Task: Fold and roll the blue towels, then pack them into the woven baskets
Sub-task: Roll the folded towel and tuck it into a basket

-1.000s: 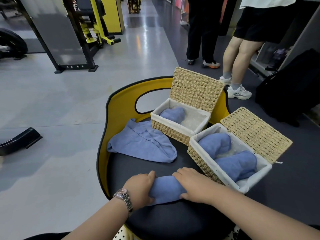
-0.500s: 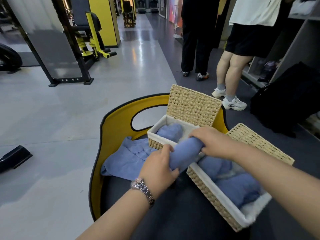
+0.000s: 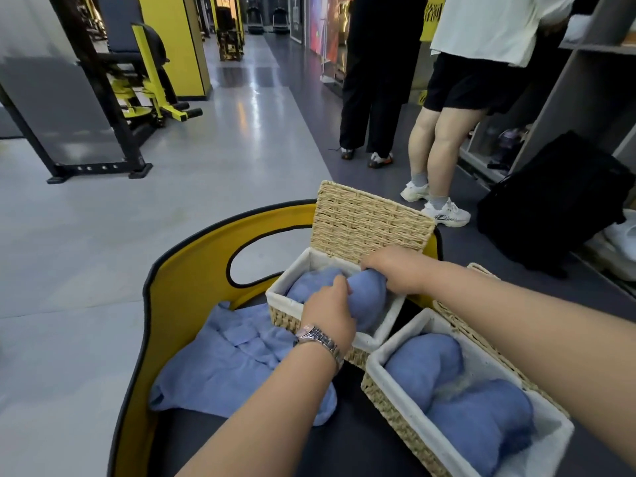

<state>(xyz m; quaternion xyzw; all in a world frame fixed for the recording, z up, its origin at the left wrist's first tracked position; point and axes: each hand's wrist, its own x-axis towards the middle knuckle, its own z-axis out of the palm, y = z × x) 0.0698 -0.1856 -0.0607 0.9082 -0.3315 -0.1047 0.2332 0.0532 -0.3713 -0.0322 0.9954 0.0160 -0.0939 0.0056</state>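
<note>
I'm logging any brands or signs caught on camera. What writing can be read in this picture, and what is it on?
White sneaker: dark logo lettering on its side, too blurred to read.
Yellow sign behind the person in the white shirt: dark characters, partly hidden, not readable.
Wristwatch: no legible marking.
Woven baskets, blue towels: no text visible.

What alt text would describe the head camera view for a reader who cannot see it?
Both hands, left and right, hold a rolled blue towel in the far lidded woven basket. The near woven basket holds two rolled towels; an unfolded blue towel lies on the black seat.
</note>
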